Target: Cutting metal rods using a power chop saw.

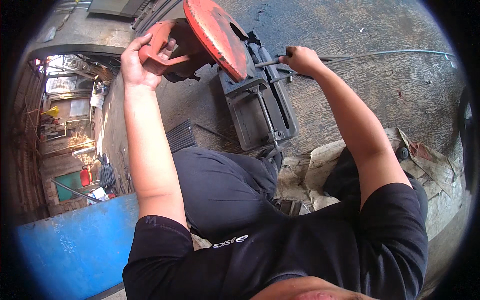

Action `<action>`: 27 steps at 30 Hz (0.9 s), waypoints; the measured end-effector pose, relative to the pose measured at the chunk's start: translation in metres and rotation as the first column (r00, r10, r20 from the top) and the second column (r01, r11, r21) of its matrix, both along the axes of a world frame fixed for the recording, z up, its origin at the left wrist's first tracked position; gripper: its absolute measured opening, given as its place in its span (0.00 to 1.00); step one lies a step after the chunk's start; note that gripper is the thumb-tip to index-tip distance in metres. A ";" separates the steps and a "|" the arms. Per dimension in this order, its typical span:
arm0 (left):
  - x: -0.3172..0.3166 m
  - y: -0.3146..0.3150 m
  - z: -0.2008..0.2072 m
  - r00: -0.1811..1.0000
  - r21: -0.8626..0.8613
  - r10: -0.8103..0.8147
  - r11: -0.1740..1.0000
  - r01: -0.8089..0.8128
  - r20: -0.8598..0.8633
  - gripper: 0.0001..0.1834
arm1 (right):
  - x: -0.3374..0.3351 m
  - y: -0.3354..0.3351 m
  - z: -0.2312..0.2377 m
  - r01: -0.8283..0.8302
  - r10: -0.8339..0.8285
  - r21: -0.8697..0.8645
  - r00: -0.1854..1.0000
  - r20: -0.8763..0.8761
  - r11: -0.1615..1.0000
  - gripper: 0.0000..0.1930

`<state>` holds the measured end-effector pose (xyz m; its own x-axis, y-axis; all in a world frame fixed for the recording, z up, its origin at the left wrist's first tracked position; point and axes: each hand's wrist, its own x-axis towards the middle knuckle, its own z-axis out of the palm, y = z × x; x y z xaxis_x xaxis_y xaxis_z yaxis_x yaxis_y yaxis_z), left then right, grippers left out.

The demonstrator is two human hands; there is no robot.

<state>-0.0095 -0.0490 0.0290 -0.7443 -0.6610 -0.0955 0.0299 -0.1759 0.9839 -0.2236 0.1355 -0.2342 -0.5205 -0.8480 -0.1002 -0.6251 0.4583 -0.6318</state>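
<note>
A metal cut-off saw with an orange blade guard [215,32] stands on the floor in front of me, its dark base [248,122] reaching toward my knees. My left hand [140,65] is wrapped round the saw's orange D-shaped handle [159,40], up at the left. On the other side, my right hand [302,61] is closed round a thin metal rod [268,63], whose left end lies at the saw's vise area under the guard. The vise screw [264,110] runs along the base. The guard hides the blade from this view.
A bundle of dark metal bars [181,136] lies left of the base. A long thin rod [400,52] stretches right across the worn floor. A large blue panel [85,240] stands at lower left. Pale sheeting [430,165] lies by my right leg.
</note>
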 end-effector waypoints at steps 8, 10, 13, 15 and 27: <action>-0.001 0.006 0.000 0.997 -0.025 0.056 0.998 -0.055 0.051 0.27 | 0.007 -0.016 0.028 -0.028 0.038 0.062 0.987 -0.159 0.998 0.19; 0.000 0.006 0.000 0.996 -0.008 0.069 0.998 -0.068 0.058 0.27 | 0.008 -0.019 0.030 -0.022 0.034 0.083 0.988 -0.151 0.996 0.19; 0.001 0.004 0.000 0.998 0.005 0.045 0.999 -0.046 0.047 0.27 | 0.009 -0.021 0.031 -0.011 0.027 0.101 0.986 -0.165 0.995 0.19; 0.002 0.004 0.001 0.999 0.023 0.035 0.999 -0.036 0.036 0.26 | 0.008 -0.022 0.031 -0.010 0.029 0.108 0.982 -0.185 0.994 0.19; 0.001 0.004 0.000 0.998 0.029 0.066 0.997 -0.067 0.025 0.27 | 0.006 -0.023 0.022 -0.037 0.047 0.067 0.985 -0.166 0.997 0.19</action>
<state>-0.0085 -0.0454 0.0292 -0.6962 -0.7053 -0.1335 0.0189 -0.2040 0.9788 -0.2176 0.1129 -0.2122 -0.4984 -0.8642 -0.0690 -0.7390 0.4651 -0.4873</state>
